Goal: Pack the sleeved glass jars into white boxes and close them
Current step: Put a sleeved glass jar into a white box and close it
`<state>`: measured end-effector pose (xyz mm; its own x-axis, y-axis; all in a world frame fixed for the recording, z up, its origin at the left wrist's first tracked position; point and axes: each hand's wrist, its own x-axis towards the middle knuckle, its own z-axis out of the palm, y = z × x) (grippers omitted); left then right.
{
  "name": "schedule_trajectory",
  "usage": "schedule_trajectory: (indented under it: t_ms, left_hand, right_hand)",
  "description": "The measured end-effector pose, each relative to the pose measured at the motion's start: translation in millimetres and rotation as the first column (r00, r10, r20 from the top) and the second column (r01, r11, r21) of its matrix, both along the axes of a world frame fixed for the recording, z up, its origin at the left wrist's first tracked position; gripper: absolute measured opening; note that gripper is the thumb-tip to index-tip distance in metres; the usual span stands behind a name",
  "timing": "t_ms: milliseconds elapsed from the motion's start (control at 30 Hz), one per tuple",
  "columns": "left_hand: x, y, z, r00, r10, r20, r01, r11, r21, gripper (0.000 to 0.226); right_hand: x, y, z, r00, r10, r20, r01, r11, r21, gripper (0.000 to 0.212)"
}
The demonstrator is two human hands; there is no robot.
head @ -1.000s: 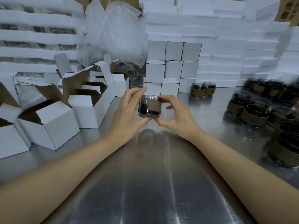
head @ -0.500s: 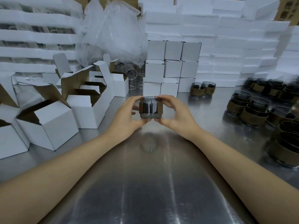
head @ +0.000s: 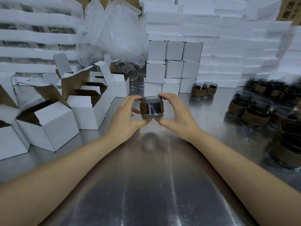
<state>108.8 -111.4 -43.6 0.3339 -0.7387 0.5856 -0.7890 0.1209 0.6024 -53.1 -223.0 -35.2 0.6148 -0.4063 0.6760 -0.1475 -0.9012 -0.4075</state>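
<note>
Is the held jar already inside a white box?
No, the left hand and right hand hold the jar in open air above the table.

Near-right jars (head: 286, 154) and near-left box (head: 9, 141) cropped by frame edge, clear glasses (head: 132, 73) half hidden behind open boxes (head: 120, 85), far-right cardboard print (head: 291, 7) too blurred to read.

One wide-angle view from the head faces forward and down, close over the table (head: 146, 201), toward stacked boxes (head: 174, 66).
</note>
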Motion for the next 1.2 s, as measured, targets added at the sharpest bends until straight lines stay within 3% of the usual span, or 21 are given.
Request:
schedule_trajectory:
  t_ms: [233,500,933,1100,1200]
  left_hand:
    - [0.4,-0.7,-1.6,1.0,0.001,0.018,-0.001,1.0,0.011,0.064]
    - [-1.1,0.7,-0.4,0.999,0.024,0.033,-0.024,1.0,0.005,0.066]
    - [-11.0,7.0,4.3,0.953,0.052,0.298,-0.022,0.994,-0.103,0.06]
    - [-10.3,6.3,4.5,0.944,0.06,0.325,-0.027,0.994,-0.105,0.06]
    - [-10.3,6.1,4.8,0.947,0.042,0.319,-0.007,0.994,-0.109,0.062]
  right_hand:
    - [-1.4,-4.3,-1.2,0.995,-0.07,-0.069,0.073,0.996,0.042,0.065]
    - [-2.2,-1.3,-1.4,0.998,0.002,-0.058,-0.002,1.0,-0.004,0.073]
    - [-1.4,-4.7,-4.0,0.995,-0.009,-0.099,0.012,1.0,0.029,0.073]
    - [-2.1,-4.1,-4.2,0.997,0.013,-0.072,-0.013,1.0,0.0,0.075]
    - [-1.3,-3.3,-4.0,1.0,0.028,-0.012,-0.027,0.999,0.019,0.064]
